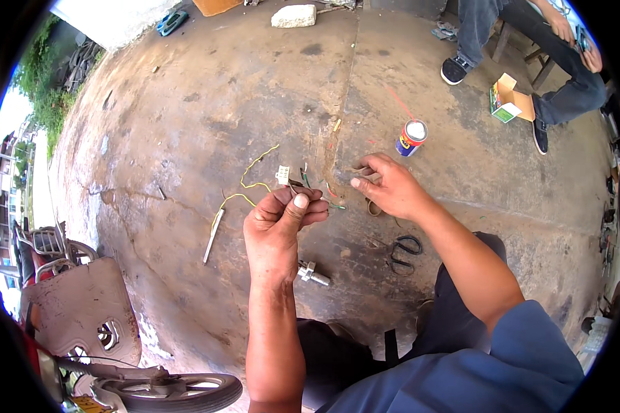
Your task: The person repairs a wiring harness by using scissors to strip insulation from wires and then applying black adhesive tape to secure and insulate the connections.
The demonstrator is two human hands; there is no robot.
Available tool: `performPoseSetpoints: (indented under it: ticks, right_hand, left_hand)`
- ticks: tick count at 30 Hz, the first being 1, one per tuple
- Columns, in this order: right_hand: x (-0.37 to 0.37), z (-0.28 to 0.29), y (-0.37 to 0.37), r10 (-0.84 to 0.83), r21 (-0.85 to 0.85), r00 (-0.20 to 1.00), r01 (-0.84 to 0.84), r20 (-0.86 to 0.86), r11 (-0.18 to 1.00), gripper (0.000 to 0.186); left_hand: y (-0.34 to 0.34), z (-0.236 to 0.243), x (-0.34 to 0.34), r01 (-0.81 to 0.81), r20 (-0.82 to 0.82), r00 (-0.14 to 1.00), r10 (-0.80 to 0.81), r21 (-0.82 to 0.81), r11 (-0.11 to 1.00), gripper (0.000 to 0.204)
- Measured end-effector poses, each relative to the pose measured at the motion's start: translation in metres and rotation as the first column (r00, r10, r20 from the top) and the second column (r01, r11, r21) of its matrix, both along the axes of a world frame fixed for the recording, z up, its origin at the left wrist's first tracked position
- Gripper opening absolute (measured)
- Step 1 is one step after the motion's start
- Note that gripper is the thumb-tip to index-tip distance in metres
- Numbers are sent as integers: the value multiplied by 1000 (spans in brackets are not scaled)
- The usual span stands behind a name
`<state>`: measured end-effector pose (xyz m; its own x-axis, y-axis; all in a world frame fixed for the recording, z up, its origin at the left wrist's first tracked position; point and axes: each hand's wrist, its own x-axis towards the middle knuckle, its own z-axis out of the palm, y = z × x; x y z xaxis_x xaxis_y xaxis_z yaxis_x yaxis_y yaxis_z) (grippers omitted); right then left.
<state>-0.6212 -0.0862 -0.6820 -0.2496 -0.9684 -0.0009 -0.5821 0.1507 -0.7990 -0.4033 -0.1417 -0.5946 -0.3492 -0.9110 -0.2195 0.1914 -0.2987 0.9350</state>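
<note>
My left hand (277, 230) is closed in a pinch, thumb on top, around short dark wires of a white plastic connector (282, 175). The connector sticks up past my fingertips. To its right, my right hand (391, 187) is held apart from it with thumb and fingers drawn together; whether a small dark thing sits between them I cannot make out. A yellow wire (249, 184) curls on the concrete beyond my left hand. Several short green and red wire pieces (332, 191) lie between my hands. Below my left wrist rests a metal threaded fitting (313, 273).
Scissors (405, 253) with black handles lie by my right knee, a thin silver rod (213, 236) to the left. A spray can (411, 138) stands beyond my right hand. An opened carton (511, 100) sits by a seated person's shoes (455, 70). A motorcycle wheel (176, 394) is at lower left.
</note>
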Motion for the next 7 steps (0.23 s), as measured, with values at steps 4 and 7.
performPoseSetpoints:
  ticks: [4,7]
  right_hand:
    - [20,11,3,105,-38,726,-108,679,993,44]
    - [31,9,4,179,-44,670,-214,720,976,50]
  left_hand:
    - [3,-19,7,88,1,996,-88,-72,993,10]
    - [8,-26,4,141,-7,990,-142,-74,987,18]
